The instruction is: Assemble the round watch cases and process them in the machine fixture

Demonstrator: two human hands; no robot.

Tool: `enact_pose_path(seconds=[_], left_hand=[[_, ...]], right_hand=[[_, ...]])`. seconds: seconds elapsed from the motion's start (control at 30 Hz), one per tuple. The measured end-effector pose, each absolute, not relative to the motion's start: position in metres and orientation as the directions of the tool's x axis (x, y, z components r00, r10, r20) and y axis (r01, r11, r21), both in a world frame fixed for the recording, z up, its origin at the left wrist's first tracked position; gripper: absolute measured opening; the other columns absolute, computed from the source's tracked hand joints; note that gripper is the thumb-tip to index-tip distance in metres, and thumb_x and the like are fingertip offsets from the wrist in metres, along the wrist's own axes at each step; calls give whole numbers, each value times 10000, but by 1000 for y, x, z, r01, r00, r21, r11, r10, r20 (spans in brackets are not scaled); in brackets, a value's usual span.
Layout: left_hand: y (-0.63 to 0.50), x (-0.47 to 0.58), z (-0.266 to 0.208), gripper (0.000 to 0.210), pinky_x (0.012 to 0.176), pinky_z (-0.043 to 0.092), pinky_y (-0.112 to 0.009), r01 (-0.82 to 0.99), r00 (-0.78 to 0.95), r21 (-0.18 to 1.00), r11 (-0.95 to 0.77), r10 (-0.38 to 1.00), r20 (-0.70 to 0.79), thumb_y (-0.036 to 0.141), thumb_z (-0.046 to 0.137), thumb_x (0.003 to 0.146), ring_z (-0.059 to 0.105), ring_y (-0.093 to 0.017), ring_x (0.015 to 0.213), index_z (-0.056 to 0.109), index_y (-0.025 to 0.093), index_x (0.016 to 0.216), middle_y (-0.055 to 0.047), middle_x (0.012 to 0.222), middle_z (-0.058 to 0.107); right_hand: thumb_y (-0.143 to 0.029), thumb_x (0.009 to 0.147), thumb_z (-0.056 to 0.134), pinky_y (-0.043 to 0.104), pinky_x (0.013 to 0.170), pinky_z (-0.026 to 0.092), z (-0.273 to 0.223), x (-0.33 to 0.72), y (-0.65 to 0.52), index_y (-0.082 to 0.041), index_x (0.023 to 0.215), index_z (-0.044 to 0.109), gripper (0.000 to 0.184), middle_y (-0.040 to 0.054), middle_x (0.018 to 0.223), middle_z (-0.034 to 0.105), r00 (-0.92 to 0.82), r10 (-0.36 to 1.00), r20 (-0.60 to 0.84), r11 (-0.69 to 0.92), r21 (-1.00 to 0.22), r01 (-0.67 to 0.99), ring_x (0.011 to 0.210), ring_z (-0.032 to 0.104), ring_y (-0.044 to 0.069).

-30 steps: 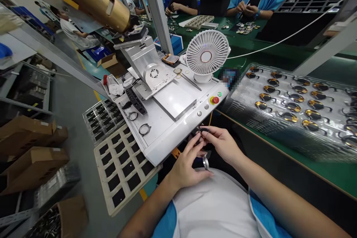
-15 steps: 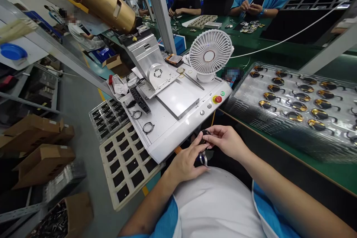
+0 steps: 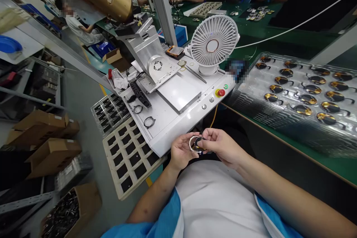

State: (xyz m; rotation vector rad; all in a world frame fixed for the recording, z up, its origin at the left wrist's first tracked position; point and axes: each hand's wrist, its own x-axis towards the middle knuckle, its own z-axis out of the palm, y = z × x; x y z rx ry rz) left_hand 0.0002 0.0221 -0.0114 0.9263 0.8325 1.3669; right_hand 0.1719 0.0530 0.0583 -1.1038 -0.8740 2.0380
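Close in front of my white shirt, my left hand [image 3: 180, 151] is closed round the edge of a silver watch-case ring [image 3: 190, 143], tilted so that its opening shows. My right hand [image 3: 219, 144] pinches a dark round display disc [image 3: 199, 141] between thumb and fingers. The disc overlaps the right side of the ring; whether it lies inside or only in front of it I cannot tell. My fingers hide part of both pieces.
Ahead stands a white machine with a metal plate [image 3: 180, 93], a red stop button [image 3: 221, 93] and a white fan [image 3: 213, 44]. On the right, a clear tray [image 3: 297, 98] holds several round black-and-gold parts. A beige tray [image 3: 119, 189] lies left. Co-workers sit across the green bench.
My left hand has turned and brought up the silver ring, which hung lower beneath its fingers. My right hand has carried the dark disc down and slightly left against the ring.
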Motion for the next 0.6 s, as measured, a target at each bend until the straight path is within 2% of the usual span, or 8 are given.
enact_pose_path(seconds=[0.2,0.47,0.6], left_hand=[[19,-2,-13,635,901,659,-408,-387,26,920,-63,997,79,365,1023,525,787,-295,1060,786,256,1104,-96,1171,813],[18,-4,-15,633,935,654,-485,-370,-15,927,-61,998,59,366,1034,486,789,-319,1052,809,300,1073,-73,1139,823],[18,-3,-16,618,928,657,-467,-373,-6,925,-74,997,77,351,1030,506,793,-303,1041,809,327,1083,-54,1146,822]], right_hand=[[-271,567,903,204,511,355,65,161,48,-205,708,465,464,-60,608,549,-349,870,-348,-439,-869,-229,543,463,80],[-244,604,819,211,486,384,67,158,48,-230,734,428,412,-73,589,535,-356,873,-334,-420,-885,-202,524,493,94],[-253,612,797,214,480,416,67,157,47,-240,759,412,412,-82,589,542,-357,871,-338,-429,-878,-213,515,547,106]])
